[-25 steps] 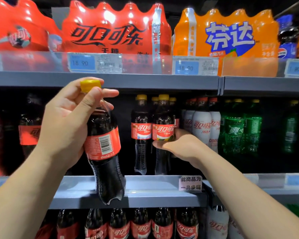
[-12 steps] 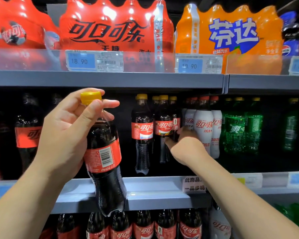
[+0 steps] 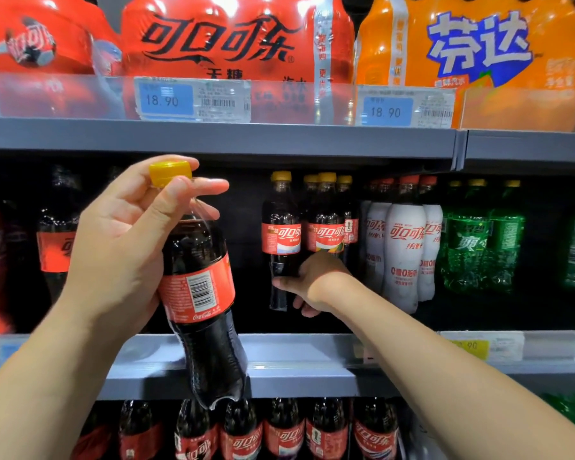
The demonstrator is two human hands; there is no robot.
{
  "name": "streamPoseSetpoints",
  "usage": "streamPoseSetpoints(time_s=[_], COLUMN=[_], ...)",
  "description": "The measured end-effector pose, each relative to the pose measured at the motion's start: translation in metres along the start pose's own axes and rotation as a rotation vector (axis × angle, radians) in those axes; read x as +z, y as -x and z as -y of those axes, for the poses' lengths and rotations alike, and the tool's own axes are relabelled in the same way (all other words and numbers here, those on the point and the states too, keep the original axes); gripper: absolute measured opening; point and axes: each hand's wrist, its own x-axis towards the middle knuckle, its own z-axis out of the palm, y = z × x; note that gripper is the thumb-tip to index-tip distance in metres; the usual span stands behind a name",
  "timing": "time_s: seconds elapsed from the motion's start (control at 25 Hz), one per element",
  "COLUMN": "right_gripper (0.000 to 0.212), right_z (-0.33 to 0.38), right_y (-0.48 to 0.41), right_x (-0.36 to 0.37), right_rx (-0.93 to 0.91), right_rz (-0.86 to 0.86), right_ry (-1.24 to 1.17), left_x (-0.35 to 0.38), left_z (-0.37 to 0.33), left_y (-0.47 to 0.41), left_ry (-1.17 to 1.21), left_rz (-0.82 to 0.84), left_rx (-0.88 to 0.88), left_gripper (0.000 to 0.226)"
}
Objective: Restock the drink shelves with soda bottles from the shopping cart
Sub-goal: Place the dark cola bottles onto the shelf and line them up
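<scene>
Pinching bottle [image 3: 200,293] neck: left hand [image 3: 120,247] fingers [image 3: 210,186] under cap [image 3: 170,172].

We find room on the middle shelf [image 3: 296,350] between the red-labelled cola bottle [image 3: 55,250] and the yellow-capped cola bottles [image 3: 281,240]; white cola bottles [image 3: 402,247] wall the right, and our held cola bottle [image 3: 196,293] hangs in front.

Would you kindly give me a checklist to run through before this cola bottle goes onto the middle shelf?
1. Left hand grip on cola bottle neck: ok.
2. Yellow cap on: ok.
3. Open space on middle shelf left of shelved bottles: ok.
4. Right hand out of the way: not ok, it is at the shelved bottles.
5. Label facing out: not ok, barcode faces us.
</scene>
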Motion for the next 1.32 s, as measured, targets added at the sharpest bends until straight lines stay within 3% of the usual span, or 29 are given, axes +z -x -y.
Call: streamPoseSetpoints(time_s=[0.12,0.2,0.24,0.32,0.4,0.48,0.6,0.76,0.84,0.96,1.0,1.08,1.32], right_gripper=[0.04,0.027,0.024,0.039,0.061,0.068,0.06,0.06,0.06,0.062,0.062,0.06,0.042], right_z=[-0.014,-0.031,-0.036,-0.044,-0.045,-0.043,-0.052,-0.071,-0.079,-0.091,-0.093,-0.097,-0.1], right_y=[0.027,0.048,0.062,0.091,0.107,0.115,0.12,0.122,0.122,0.117,0.113,0.101,0.064], right_x=[-0.008,-0.013,-0.014,-0.009,-0.001,0.003,-0.009,-0.025,-0.035,-0.052,-0.056,-0.058,-0.047], right_rx=[-0.115,-0.349,-0.496,-0.725,-0.803,-0.826,-0.865,-0.935,-0.95,-0.901,-0.876,-0.821,-0.593], right_rz=[-0.034,-0.142,-0.113,0.095,0.115,-0.027,-0.127,-0.263,-0.369,-0.506,-0.53,-0.533,-0.405], right_ry=[-0.133,-0.36,-0.489,-0.637,-0.579,-0.501,-0.472,-0.547,-0.597,-0.654,-0.628,-0.558,-0.471], left_x=[-0.001,0.001,0.005,0.018,0.039,0.061,0.086,0.081,0.066,0.049,0.047,0.042,0.038], left_z=[0.0,-0.002,-0.003,-0.006,-0.008,-0.008,-0.006,0.005,0.02,0.046,0.053,0.067,0.091], left_y=[0.0,-0.001,-0.001,-0.002,-0.002,0.001,0.001,0.0,0.003,-0.003,-0.007,-0.014,-0.015], left_ry=[0.029,0.057,0.074,0.115,0.193,0.259,0.245,0.209,0.026,-0.349,-0.417,-0.454,-0.446], left_rz=[0.001,0.014,0.025,0.055,0.105,0.155,0.2,0.389,0.364,0.249,0.234,0.208,0.26], left_rx=[-0.006,-0.015,-0.025,-0.047,-0.078,-0.11,-0.089,-0.102,-0.12,-0.154,-0.17,-0.219,-0.211], left_gripper=[0.024,0.019,0.018,0.022,0.03,0.033,0.037,0.061,0.05,0.015,0.018,0.026,0.021])
